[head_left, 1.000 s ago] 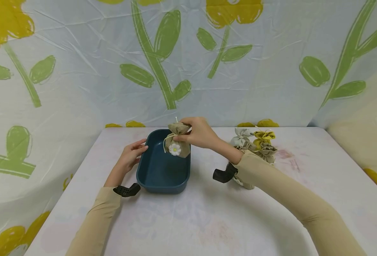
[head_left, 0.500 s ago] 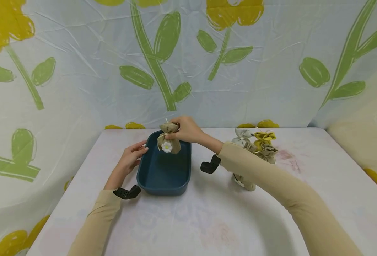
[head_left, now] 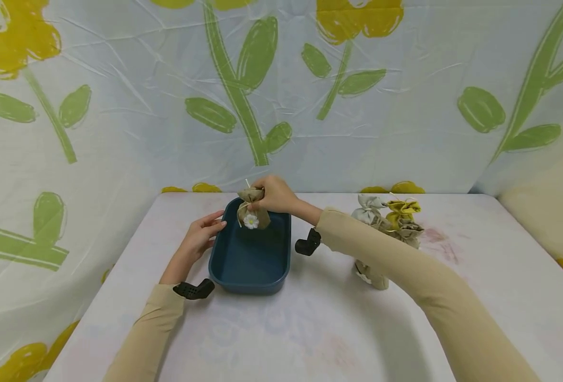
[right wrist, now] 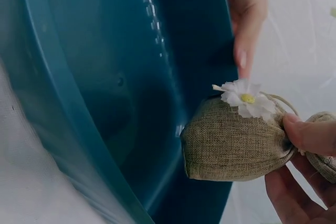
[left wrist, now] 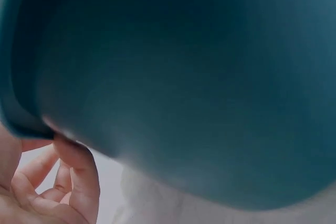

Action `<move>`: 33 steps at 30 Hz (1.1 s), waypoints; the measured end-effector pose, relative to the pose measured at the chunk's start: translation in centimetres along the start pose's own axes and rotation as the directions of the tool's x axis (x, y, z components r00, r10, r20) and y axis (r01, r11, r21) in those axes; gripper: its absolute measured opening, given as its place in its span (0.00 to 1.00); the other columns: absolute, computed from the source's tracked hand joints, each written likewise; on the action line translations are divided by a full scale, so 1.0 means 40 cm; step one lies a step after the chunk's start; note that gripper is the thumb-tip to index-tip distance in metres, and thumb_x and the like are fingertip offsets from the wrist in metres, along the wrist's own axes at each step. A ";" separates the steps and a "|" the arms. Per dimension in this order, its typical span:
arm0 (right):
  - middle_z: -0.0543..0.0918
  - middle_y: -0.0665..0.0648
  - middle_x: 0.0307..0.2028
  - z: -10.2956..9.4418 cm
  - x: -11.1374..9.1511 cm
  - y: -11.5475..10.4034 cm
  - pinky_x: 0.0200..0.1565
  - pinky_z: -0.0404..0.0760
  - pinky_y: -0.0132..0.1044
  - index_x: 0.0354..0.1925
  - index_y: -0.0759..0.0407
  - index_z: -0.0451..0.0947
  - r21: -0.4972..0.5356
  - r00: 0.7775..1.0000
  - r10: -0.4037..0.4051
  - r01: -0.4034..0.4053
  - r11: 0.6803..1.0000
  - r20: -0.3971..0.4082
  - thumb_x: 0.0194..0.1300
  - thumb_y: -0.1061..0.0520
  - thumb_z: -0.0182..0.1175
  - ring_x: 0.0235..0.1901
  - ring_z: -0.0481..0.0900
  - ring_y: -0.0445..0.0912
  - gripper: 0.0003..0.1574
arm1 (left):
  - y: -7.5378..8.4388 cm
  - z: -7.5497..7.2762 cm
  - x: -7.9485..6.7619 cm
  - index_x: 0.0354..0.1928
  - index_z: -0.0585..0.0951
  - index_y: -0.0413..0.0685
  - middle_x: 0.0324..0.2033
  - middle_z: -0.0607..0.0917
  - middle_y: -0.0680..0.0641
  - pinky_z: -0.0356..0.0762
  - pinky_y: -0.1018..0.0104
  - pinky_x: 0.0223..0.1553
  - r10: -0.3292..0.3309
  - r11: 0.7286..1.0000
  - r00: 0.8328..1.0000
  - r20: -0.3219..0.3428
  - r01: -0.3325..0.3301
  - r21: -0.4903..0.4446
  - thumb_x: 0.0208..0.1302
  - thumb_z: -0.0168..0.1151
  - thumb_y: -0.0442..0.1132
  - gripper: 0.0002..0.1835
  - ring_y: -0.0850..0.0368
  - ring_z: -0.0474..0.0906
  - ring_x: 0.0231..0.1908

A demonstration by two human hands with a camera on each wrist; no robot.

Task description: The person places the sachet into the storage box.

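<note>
A small burlap drawstring pouch (head_left: 257,216) with a white fabric daisy hangs over the far part of a deep blue plastic basin (head_left: 250,260). My right hand (head_left: 278,195) pinches the pouch at its tied neck, with thumb and fingers on either side in the right wrist view. The pouch body (right wrist: 231,145) tilts there, its bottom toward the basin's inside. At the basin's left side, my left hand (head_left: 201,233) holds the rim; bent fingers (left wrist: 81,169) meet the outer wall under the lip. The part of the basin floor that shows is bare.
To the right stand several more pouches: a pale grey one (head_left: 370,208), a yellow one (head_left: 402,210) and beige ones (head_left: 409,232), partly behind the right sleeve. A beige pouch (head_left: 374,276) shows below that sleeve. A flower-printed curtain (head_left: 338,148) rises behind the table.
My right hand has carried the pouch left, then slightly lower over the basin. The left hand stays at the rim, and the head view has shifted slightly.
</note>
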State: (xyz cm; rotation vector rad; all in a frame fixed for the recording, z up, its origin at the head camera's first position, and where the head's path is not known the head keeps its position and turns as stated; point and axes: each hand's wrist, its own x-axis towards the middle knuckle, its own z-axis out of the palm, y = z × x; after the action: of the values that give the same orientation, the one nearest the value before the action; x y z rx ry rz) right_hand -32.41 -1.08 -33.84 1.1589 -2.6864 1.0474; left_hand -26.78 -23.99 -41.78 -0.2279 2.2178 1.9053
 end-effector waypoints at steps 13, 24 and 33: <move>0.74 0.51 0.17 0.038 0.034 0.026 0.23 0.60 0.29 0.31 0.63 0.83 -0.012 1.000 0.017 -0.017 1.000 0.009 0.51 0.58 0.73 0.14 0.60 0.38 0.11 | 0.002 0.008 -0.005 0.71 0.65 0.55 0.63 0.70 0.42 0.71 0.62 0.51 -0.021 1.000 0.999 -0.038 0.020 -0.002 0.70 0.56 0.43 0.28 0.53 0.73 0.55; 0.82 0.58 0.23 0.078 0.048 0.051 0.25 0.62 0.28 0.32 0.64 0.84 -0.035 1.000 0.008 -0.008 0.999 -0.005 0.48 0.60 0.75 0.18 0.64 0.39 0.12 | 0.002 0.020 -0.012 0.69 0.68 0.55 0.59 0.73 0.44 0.73 0.68 0.42 -0.001 1.000 0.997 -0.075 0.003 0.018 0.69 0.57 0.41 0.27 0.56 0.74 0.49; 0.87 0.61 0.38 0.089 0.066 0.039 0.40 0.77 0.38 0.42 0.62 0.85 -0.019 0.994 0.105 -0.105 0.994 -0.003 0.51 0.59 0.74 0.36 0.81 0.50 0.18 | 0.004 0.010 -0.002 0.69 0.68 0.55 0.60 0.71 0.43 0.71 0.64 0.45 -0.006 1.000 0.998 -0.067 0.007 0.018 0.70 0.56 0.42 0.27 0.52 0.72 0.55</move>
State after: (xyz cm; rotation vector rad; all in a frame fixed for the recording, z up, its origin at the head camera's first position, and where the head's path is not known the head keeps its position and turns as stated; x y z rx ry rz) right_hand -34.54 -4.12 -36.74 1.0229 -2.7767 1.0332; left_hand -26.70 -23.55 -41.65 -0.2999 2.2727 1.9000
